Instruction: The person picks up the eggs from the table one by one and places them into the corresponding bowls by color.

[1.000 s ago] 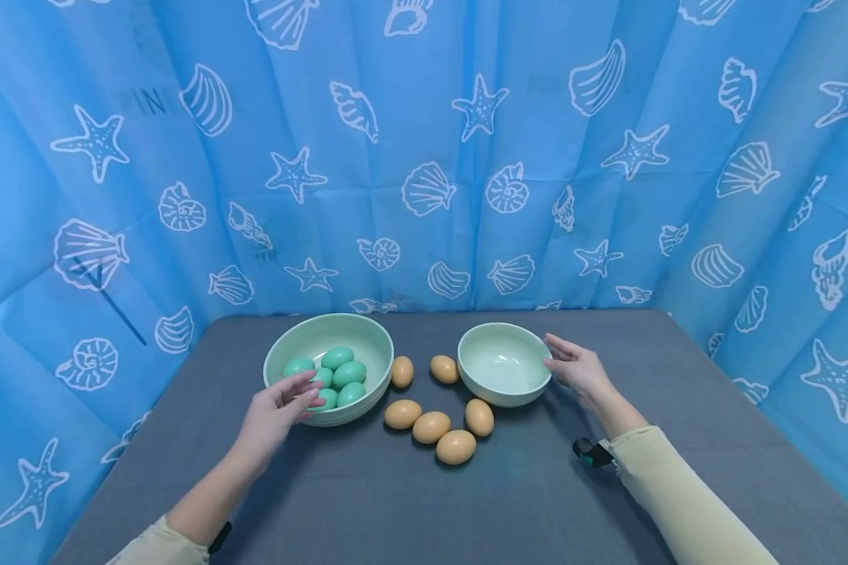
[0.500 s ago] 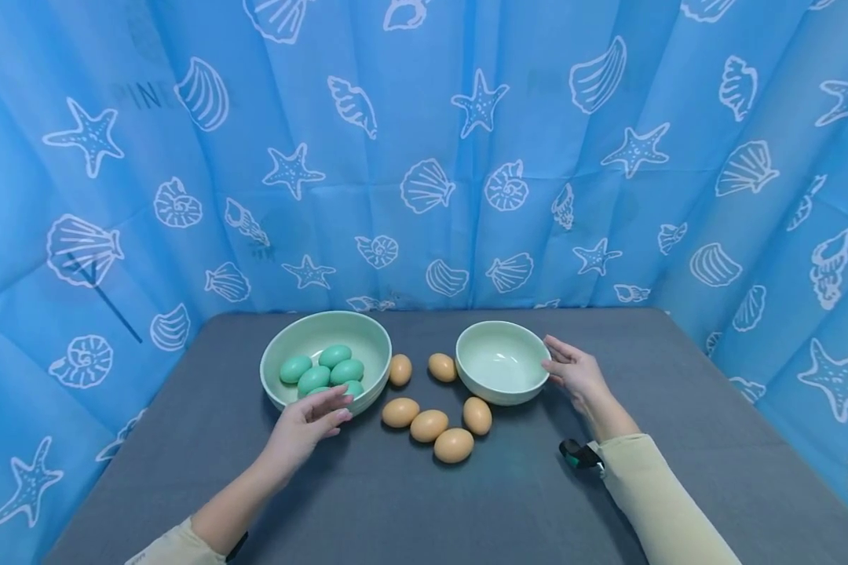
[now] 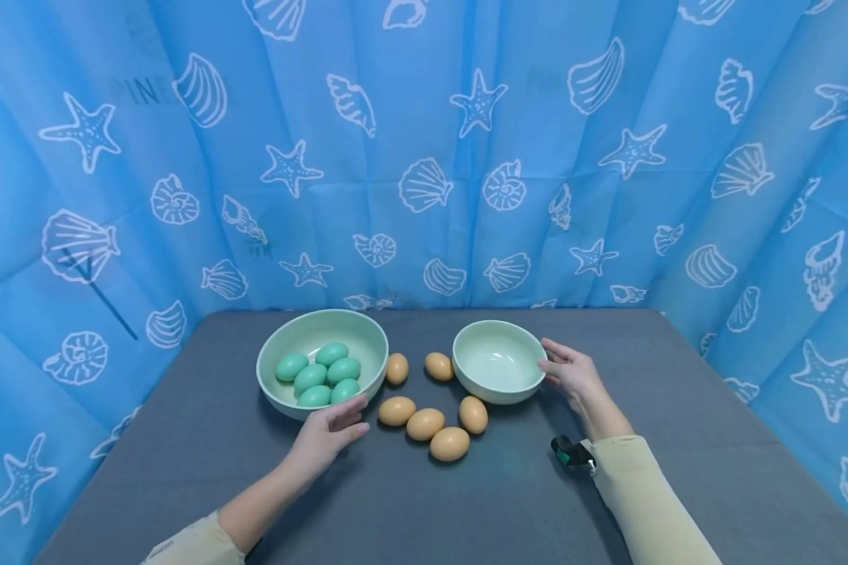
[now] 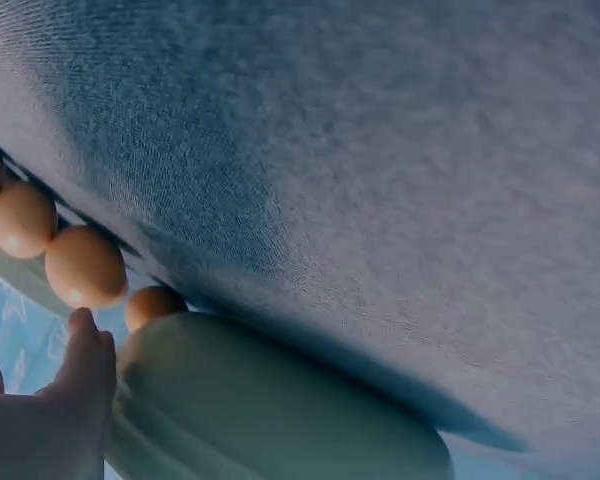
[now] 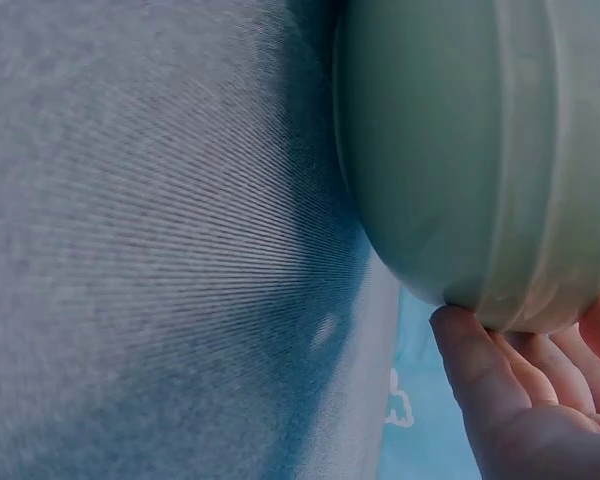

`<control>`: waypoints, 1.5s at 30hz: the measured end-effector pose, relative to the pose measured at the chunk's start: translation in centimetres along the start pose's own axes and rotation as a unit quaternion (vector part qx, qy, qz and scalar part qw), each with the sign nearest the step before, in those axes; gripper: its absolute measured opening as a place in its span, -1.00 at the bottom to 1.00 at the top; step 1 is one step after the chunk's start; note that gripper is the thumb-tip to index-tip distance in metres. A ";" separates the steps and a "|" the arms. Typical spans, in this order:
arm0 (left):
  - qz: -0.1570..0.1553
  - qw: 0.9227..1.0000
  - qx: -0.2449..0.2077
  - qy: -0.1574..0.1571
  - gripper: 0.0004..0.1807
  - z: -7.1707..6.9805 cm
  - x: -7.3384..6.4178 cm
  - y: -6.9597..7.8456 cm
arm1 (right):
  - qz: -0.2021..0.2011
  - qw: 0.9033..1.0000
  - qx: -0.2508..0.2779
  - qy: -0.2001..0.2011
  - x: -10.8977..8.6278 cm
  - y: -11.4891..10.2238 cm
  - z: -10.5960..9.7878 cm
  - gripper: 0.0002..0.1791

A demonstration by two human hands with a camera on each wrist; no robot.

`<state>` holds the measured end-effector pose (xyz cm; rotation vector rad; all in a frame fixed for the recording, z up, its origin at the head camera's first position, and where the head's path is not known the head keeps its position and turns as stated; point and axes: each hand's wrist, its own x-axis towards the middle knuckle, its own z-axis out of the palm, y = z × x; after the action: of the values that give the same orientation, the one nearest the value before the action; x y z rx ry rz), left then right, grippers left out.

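In the head view, a large pale green bowl (image 3: 274, 386) holds several green eggs (image 3: 309, 378). My left hand (image 3: 319, 441) is just in front of this bowl's near right side, fingers extended and nothing in them. The left wrist view shows its fingers (image 4: 85, 365) beside the bowl's outer wall (image 4: 280, 400). To the right, a smaller pale green bowl (image 3: 498, 362) has nothing inside. My right hand (image 3: 581, 380) touches its right side, with the thumb at the rim. Seen from the right wrist, the fingertips (image 5: 460, 330) rest against that bowl's outer wall (image 5: 430, 150).
Several brown eggs (image 3: 425, 424) lie on the grey tabletop (image 3: 410, 510) between and in front of the bowls. One brown egg (image 3: 396, 368) lies close against the large bowl; another (image 3: 439, 366) sits by the small bowl. A blue shell-patterned curtain (image 3: 396, 141) stands behind.
My left hand has moved right and nearer, from over the large bowl to its front right side, uncovering the green eggs. My right hand has stayed at the small bowl.
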<state>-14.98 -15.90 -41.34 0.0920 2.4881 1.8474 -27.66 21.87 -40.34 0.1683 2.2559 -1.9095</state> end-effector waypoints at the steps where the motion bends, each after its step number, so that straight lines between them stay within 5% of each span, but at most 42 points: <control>1: -0.004 1.000 0.001 0.004 -0.48 0.2 0.0 0.0 | 0.001 1.000 -0.001 -0.002 0.0 0.0 0.0 -0.34; 12: -0.020 1.000 0.020 0.006 -0.41 2.0 1.2 -0.7 | 0.002 1.000 -0.011 0.005 0.1 0.1 -0.1 -0.35; 45: 0.047 0.978 0.200 0.019 -0.43 3.6 3.7 -1.6 | 0.004 1.000 0.007 0.010 0.0 0.2 0.2 -0.37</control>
<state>-18.49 -12.61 -43.89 0.1899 2.8910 1.3567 -27.61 21.70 -40.52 0.1987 2.2514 -1.9292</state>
